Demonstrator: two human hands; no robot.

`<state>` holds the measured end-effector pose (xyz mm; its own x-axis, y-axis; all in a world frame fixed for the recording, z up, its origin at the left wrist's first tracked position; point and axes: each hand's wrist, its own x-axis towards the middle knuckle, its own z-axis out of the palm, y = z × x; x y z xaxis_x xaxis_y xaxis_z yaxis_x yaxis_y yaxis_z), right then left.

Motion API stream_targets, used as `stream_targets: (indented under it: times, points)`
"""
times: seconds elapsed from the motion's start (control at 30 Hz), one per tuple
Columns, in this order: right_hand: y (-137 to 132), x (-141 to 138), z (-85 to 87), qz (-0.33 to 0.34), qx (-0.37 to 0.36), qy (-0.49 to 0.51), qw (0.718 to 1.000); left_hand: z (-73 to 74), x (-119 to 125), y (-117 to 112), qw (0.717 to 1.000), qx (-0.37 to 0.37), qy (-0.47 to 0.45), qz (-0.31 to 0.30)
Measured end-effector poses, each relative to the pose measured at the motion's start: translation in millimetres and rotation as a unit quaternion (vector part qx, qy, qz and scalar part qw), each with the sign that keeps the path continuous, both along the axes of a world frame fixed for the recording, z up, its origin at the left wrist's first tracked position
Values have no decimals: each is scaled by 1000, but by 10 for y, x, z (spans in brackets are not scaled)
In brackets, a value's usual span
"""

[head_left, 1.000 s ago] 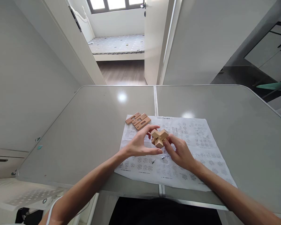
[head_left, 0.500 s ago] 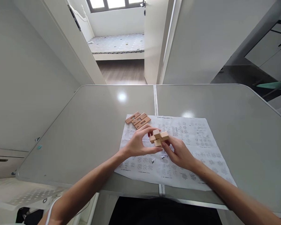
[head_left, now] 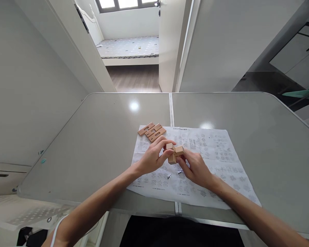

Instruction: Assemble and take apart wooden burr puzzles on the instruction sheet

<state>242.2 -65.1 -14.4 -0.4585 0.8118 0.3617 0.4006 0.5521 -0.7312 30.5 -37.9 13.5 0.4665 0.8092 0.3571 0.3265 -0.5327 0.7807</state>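
Between my two hands is a wooden burr puzzle point(head_left: 172, 158) of interlocking pale blocks, held above a printed sheet. My left hand point(head_left: 156, 154) grips its left side, thumb across the front and fingers behind. On the right, my right hand point(head_left: 193, 165) pinches a block end with thumb and fingers. Parts of the puzzle are hidden behind my fingers. Beyond my left hand, several flat slotted wooden pieces point(head_left: 151, 131) lie on the upper left corner of the instruction sheet point(head_left: 216, 151), which is covered in small diagrams.
The grey table point(head_left: 103, 137) has a metal seam running down its middle. Small black-and-white scraps point(head_left: 169, 176) lie on the sheet near my hands. Past the far edge stand an open door point(head_left: 171, 44) and a bed point(head_left: 128, 48).
My left thumb has moved up and closed onto the puzzle's front, where it was stretched out below before. The puzzle has tilted slightly; my right hand keeps its hold.
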Motion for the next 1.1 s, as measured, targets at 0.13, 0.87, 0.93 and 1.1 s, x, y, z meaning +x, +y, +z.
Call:
stream_targets:
  times: [0.13, 0.87, 0.93, 1.1]
  points:
    - [2, -10, -15, -1, -12, 0, 1000, -18, 2, -8, 1000, 4, -1, -3]
    - [93, 74, 140, 61, -163, 42, 984, -46, 39, -19, 1000, -15, -18, -7]
    - [85, 75, 141, 57, -157, 42, 985, -49, 31, -17, 1000, -11, -11, -10]
    - [61, 60, 91, 31, -150, 52, 987, -37, 8, -2, 1000, -8, 11, -24]
